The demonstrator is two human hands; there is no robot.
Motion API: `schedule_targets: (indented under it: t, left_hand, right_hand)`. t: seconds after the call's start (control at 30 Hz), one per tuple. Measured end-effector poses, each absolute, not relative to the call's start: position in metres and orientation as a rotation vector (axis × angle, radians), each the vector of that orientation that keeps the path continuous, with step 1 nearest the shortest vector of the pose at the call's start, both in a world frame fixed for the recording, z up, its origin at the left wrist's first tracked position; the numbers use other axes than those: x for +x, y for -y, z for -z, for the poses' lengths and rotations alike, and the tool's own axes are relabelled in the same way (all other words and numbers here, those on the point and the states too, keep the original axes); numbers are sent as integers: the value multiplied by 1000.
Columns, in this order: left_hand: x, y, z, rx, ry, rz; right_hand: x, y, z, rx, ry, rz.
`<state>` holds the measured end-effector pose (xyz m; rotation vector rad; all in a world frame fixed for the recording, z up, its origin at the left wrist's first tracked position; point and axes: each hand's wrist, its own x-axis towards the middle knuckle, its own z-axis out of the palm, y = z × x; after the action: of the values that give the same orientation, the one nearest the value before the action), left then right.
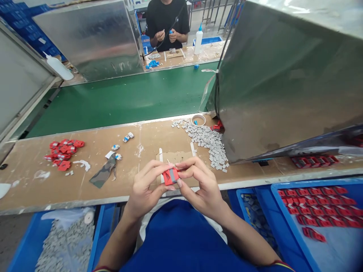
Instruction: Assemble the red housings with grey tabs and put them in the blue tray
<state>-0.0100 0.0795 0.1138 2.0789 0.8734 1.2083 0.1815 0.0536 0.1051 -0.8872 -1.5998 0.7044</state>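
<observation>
Near the front edge of the bench, a small red plastic part (171,176) with a grey strip across it is held up between both hands. My left hand (146,185) grips its left side with thumb and fingers. On the other side, my right hand (201,185) pinches it, the thumb tip at its lower right corner. Something thin and pale sticks up just behind the part, too small to name. Below the hands lies a cardboard pad (180,156) with white tape at its edges. A heap of small grey plates (205,138) spreads to the right of it.
Red parts (64,151) are piled at left, near a camouflage cloth (104,172). A tape roll (198,120) lies by the grey plates. Beyond runs a green conveyor belt (121,98); a co-worker (167,22) sits across it. A blue tray (337,241) holds rows of red parts.
</observation>
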Motion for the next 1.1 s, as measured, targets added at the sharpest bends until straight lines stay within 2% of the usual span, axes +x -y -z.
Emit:
schedule_targets:
  t: [0.3,0.73,0.9,1.1]
  left_hand:
    - [-7,-77,-115,1960,-883,-1174]
    - [-19,-79,-113,2156,-838,-1095]
    - [-14,-79,-111,1708,-873,-1036]
    - [4,-78,-102,1198,-744,-972]
  right_hand:
    - [176,-50,-106,-915,1548,-763]
    - [173,-50,-87,-849,1485,-931]
    - [186,-58,-84,-837,1599,-933]
    - [192,-61,-92,-904,1903,-588]
